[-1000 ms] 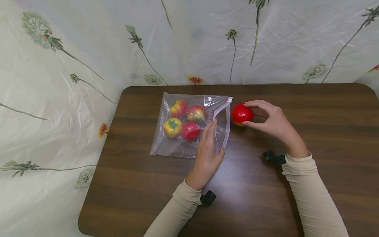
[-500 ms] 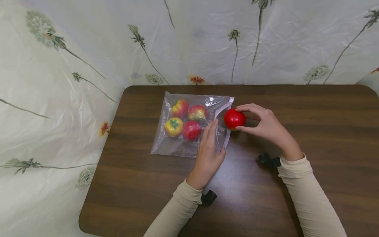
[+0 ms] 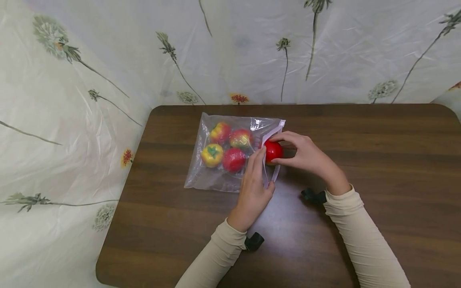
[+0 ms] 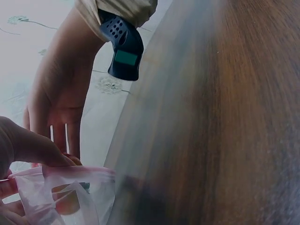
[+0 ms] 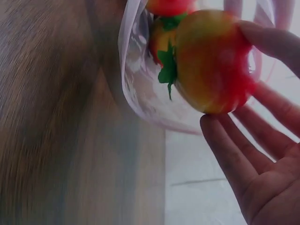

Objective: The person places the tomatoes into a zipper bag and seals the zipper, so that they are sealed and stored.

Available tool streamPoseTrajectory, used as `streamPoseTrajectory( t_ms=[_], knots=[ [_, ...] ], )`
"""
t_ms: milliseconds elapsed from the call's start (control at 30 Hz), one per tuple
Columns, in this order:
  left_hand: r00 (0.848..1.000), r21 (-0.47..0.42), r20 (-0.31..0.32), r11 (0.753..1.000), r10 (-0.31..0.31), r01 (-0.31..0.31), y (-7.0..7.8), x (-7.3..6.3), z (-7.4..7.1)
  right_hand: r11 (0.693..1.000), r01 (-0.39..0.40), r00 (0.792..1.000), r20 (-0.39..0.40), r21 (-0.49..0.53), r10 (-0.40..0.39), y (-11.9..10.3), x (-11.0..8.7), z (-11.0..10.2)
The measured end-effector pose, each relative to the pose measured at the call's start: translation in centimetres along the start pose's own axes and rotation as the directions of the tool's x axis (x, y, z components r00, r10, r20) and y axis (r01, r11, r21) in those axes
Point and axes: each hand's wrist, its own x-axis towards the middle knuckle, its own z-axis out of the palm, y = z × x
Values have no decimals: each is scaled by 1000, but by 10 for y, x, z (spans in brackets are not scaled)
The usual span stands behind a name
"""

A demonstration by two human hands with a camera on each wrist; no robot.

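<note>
A clear zip bag (image 3: 196, 176) lies on the table, its mouth at the right side, with several red-and-yellow artificial fruits (image 3: 234, 160) inside. My left hand (image 3: 252, 196) holds the upper edge of the bag's mouth raised; in the left wrist view its thumb (image 4: 35, 147) lies over the plastic. With thumb and fingertips, my right hand (image 3: 306, 158) grips another red-and-yellow fruit (image 3: 273, 151) right at the mouth. The right wrist view shows this fruit's green leafy top (image 5: 168, 70) turned toward the bag, and the bag's rim (image 5: 125, 89) around and below it.
The dark wooden table (image 3: 162, 232) extends right and toward the person. A pale sheet with a flower print (image 3: 234, 48) hangs behind the table and along its left. Each wrist wears a dark strap device (image 3: 254, 241).
My right hand has carried the fruit leftward and slightly nearer the person, from beside the bag into its mouth. My left hand has kept its place on the bag's edge.
</note>
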Motion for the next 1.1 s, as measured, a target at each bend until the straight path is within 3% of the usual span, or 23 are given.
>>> streamPoseTrajectory(
  t_ms=[233, 500, 667, 933, 1100],
  knots=[
    [1000, -13, -1, 1000, 15, -15, -1, 0, 1, 999, -47, 998, 30, -25, 48, 1, 10, 12],
    [999, 8, -21, 999, 42, -42, -1, -1, 1, 998, -37, 999, 25, -50, 38, 3, 16, 27],
    [999, 0, -16, 999, 33, -33, -1, 0, 1, 999, -19, 999, 36, -34, 21, 5, 12, 20],
    [999, 5, -14, 1000, 31, -31, -1, 1, 1, 992, -127, 990, 66, 13, 126, 8, 7, 7],
    [1000, -1, -13, 1000, 26, -26, -1, 0, 1, 991, -127, 989, 83, 36, 124, 6, 10, 13]
  ],
)
